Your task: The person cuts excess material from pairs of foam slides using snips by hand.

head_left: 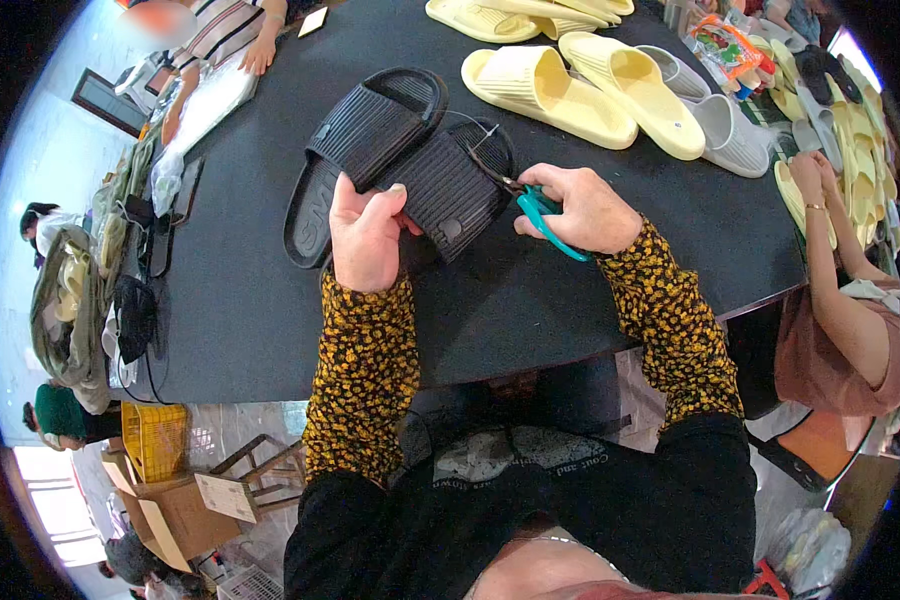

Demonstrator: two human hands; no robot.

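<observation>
A pair of ribbed black slippers lies just above the table in front of me, one slipper (370,120) on the left, the other (445,195) overlapping it on the right. My left hand (365,240) is closed on the near edge of the pair, thumb up; its remaining fingers are partly hidden. In my right hand (590,210) are scissors (550,228) with teal handles. Their dark blades point left to the opening of the right slipper. A thin pale loop of plastic or thread (483,140) stands out from that slipper near the blade tips.
Pale yellow slippers (550,95) and grey slippers (730,135) lie at the far right of the black table (530,320). Co-workers' hands (260,52) show at the far left and at the right (810,175). A yellow crate (155,440) and cardboard box (185,520) stand lower left.
</observation>
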